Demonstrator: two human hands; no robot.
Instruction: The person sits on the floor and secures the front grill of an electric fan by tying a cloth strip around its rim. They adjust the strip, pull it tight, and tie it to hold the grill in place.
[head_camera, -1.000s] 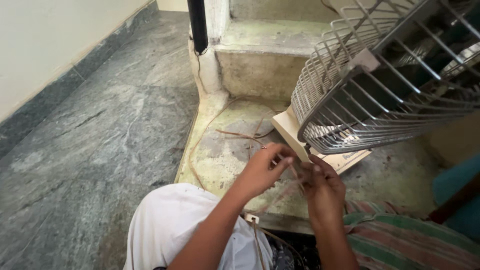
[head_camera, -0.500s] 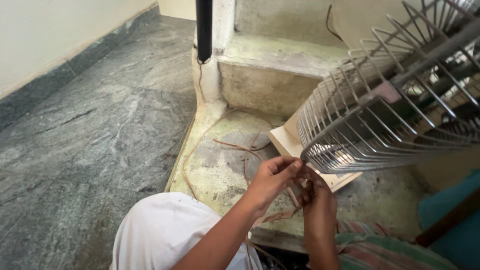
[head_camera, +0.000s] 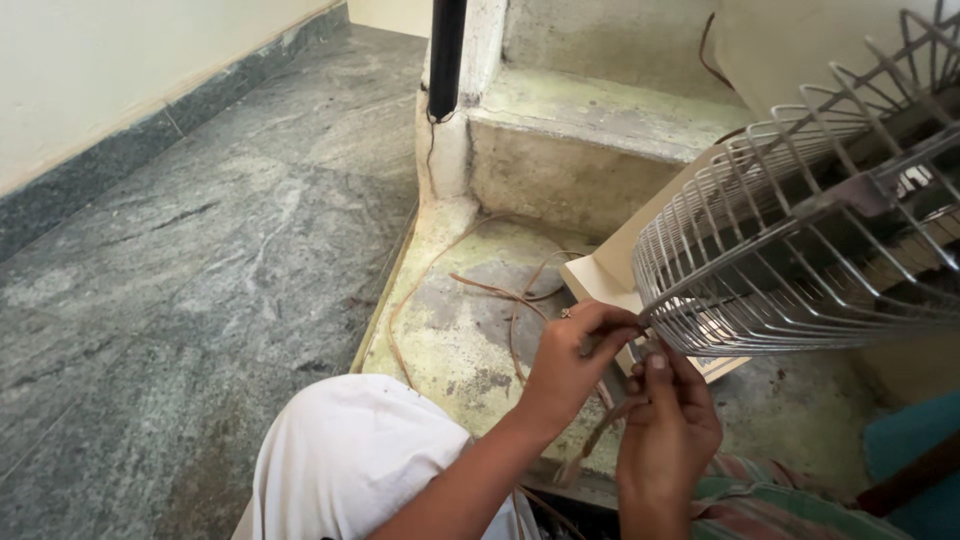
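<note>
Both grips pinched: left hand and right hand grasp thin brown cord | cord at 6 o'clock of wire fan guard rim | likely light, limp, springy; hold near the fingertips, guard stiff.

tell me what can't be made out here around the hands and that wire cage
Head view only:
- The round grey wire cage: its far side is cut off by the right edge.
- Thin brown strips: where they end is hidden under the left hand and right hand.
- Flat cream board: mostly covered by the cage.
- Black pole: its top is cut off by the upper edge.
</note>
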